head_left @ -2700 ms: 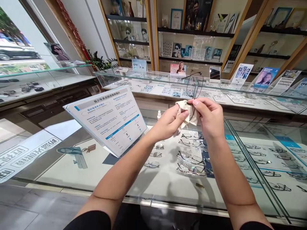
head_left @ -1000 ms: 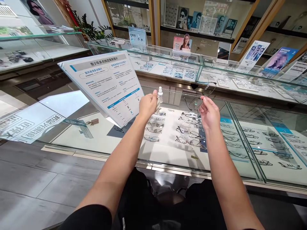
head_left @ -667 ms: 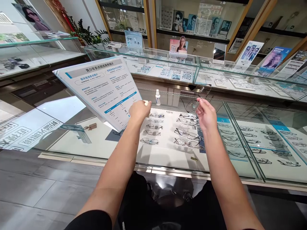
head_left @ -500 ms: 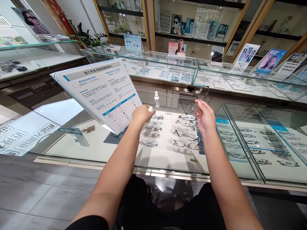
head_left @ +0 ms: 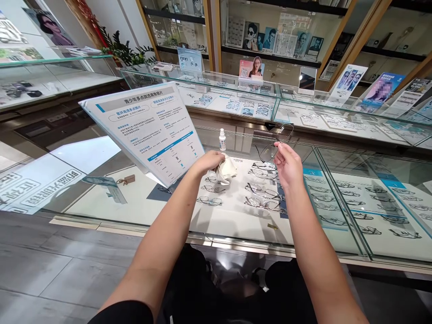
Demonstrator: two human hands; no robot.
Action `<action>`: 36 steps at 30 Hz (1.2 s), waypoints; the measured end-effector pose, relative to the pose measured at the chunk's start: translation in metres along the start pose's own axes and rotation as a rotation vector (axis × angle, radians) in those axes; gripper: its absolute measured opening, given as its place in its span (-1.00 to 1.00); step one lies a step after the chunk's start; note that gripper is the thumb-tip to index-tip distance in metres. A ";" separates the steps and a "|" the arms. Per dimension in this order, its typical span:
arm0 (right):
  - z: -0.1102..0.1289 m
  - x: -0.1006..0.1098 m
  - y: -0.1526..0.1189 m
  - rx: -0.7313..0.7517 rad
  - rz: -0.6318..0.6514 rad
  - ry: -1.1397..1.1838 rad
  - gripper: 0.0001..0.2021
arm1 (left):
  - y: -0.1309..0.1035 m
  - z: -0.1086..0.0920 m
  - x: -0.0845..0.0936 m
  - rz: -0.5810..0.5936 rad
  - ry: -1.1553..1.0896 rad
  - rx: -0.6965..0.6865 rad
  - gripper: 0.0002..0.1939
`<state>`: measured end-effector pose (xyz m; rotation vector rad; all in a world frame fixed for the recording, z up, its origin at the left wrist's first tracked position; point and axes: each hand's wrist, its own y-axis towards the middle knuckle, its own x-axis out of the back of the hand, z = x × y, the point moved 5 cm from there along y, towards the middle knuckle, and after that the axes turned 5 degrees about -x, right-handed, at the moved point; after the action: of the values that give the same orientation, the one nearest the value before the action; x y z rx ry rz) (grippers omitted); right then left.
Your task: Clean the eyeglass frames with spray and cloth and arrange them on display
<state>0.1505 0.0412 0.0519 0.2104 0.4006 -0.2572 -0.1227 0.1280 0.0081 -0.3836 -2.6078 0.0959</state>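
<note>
A pair of thin-rimmed glasses (head_left: 269, 153) is pinched in my right hand (head_left: 288, 164), held up above the glass counter, with one lens toward the left and the other higher up. My left hand (head_left: 209, 163) is closed on a crumpled cream cloth (head_left: 227, 170), which hangs down from the fingers. Behind the cloth a small white bottle (head_left: 222, 140) stands upright on the counter. Just left of my left hand, a large printed board (head_left: 145, 130) leans at a slant.
Below the glass top (head_left: 236, 225) lie rows of glasses (head_left: 263, 203). A keychain (head_left: 127, 179) and a small bent card (head_left: 110, 189) are on the left. Further back runs a second glass showcase (head_left: 232, 83) with upright signs (head_left: 347, 83).
My left hand has moved slightly right, and the cloth, earlier almost hidden in the fingers, now hangs out of them. My right hand with the glasses has stayed nearly still.
</note>
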 end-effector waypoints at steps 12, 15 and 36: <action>-0.003 0.001 0.000 -0.009 -0.005 0.024 -0.64 | -0.012 -0.010 0.020 -0.386 0.485 -0.065 -0.74; -0.005 -0.003 -0.002 -0.040 0.031 0.040 -0.64 | -0.019 -0.027 0.000 -0.368 0.184 -0.240 -0.70; -0.014 -0.020 -0.008 -0.006 0.166 -0.081 -0.68 | -0.030 -0.038 -0.063 -0.094 -0.969 -0.063 -0.77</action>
<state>0.1255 0.0408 0.0458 0.2253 0.3015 -0.1008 -0.0589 0.0806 0.0156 -0.2669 -3.5856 0.2081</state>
